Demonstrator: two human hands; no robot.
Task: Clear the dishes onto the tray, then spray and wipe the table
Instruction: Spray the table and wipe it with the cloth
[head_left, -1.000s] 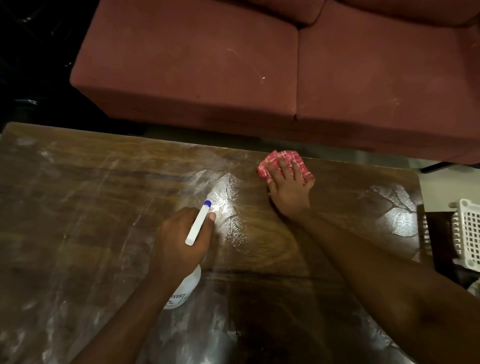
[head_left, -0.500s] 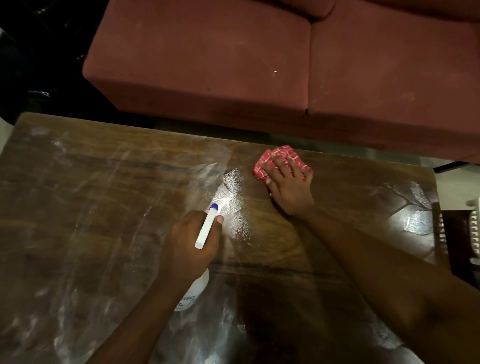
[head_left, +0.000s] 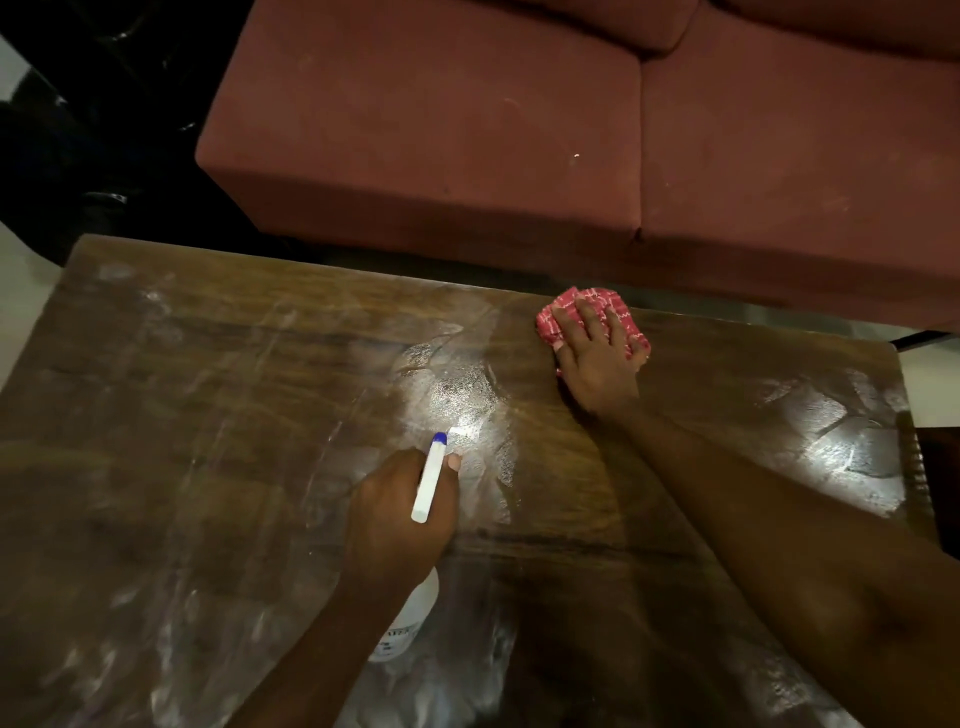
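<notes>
Gleaming wet streaks across the wooden desk (head_left: 208, 415), red sofa (head_left: 467, 130) behind; left hand (head_left: 400, 514) gripping spray bottle (head_left: 430, 483), right hand (head_left: 597, 358) flat on red cloth (head_left: 566, 306).

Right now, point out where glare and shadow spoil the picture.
Head view: strong glare on the wet table just beyond the spray bottle; weaker sheen at its right end; deep shadow across the near middle; sofa dim.

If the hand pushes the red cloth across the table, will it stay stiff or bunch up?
Probably floppy: the red cloth lies in crumpled folds under the right hand. It likely slides easily, since the table shines with wet-looking streaks. Flat fingers pressing it should limit bunching.
</notes>
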